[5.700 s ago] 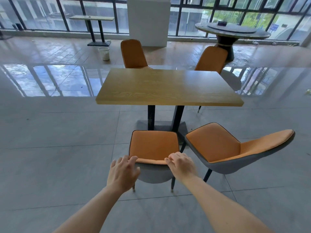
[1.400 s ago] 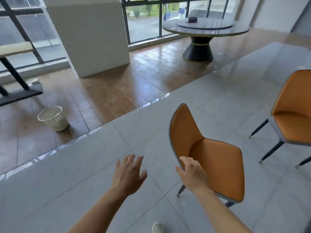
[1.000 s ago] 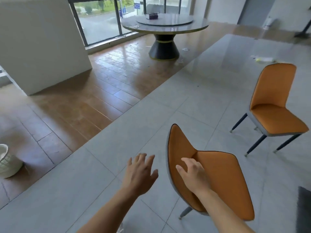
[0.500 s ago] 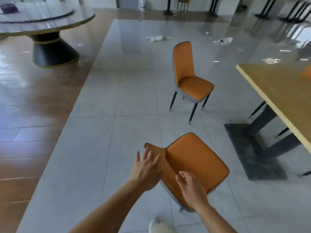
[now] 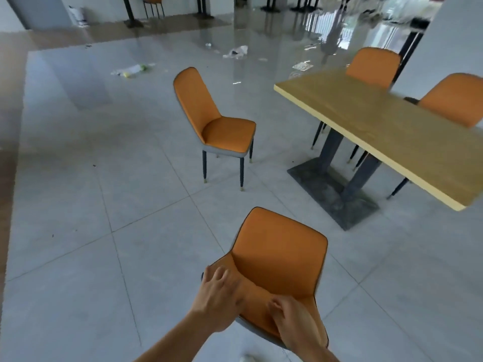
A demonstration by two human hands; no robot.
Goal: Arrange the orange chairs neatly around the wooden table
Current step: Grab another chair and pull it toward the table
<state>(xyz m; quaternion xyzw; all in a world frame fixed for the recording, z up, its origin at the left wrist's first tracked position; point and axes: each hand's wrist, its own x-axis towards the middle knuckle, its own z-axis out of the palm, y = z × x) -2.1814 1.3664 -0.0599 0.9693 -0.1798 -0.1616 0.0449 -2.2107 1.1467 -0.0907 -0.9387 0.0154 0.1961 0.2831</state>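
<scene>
An orange chair (image 5: 281,253) with a grey shell is right below me, its seat pointing away toward the wooden table (image 5: 386,126) at the right. My left hand (image 5: 218,293) grips the left side of its backrest. My right hand (image 5: 295,321) grips the backrest top at the right. A second orange chair (image 5: 214,121) stands alone on the tiles, left of the table and facing it. Two more orange chairs (image 5: 373,66) (image 5: 454,100) sit at the table's far side.
The table's dark twin-post base (image 5: 334,189) rests on a flat plate on the grey tiles. Scraps of litter (image 5: 130,70) (image 5: 236,52) lie on the floor further back. A white pillar (image 5: 449,40) rises at the right. More table stands and a chair (image 5: 153,3) are far behind.
The view has swung right, bringing the table and its two far chairs into sight. My left hand has closed on the chair's backrest, and the chair has turned to face the table.
</scene>
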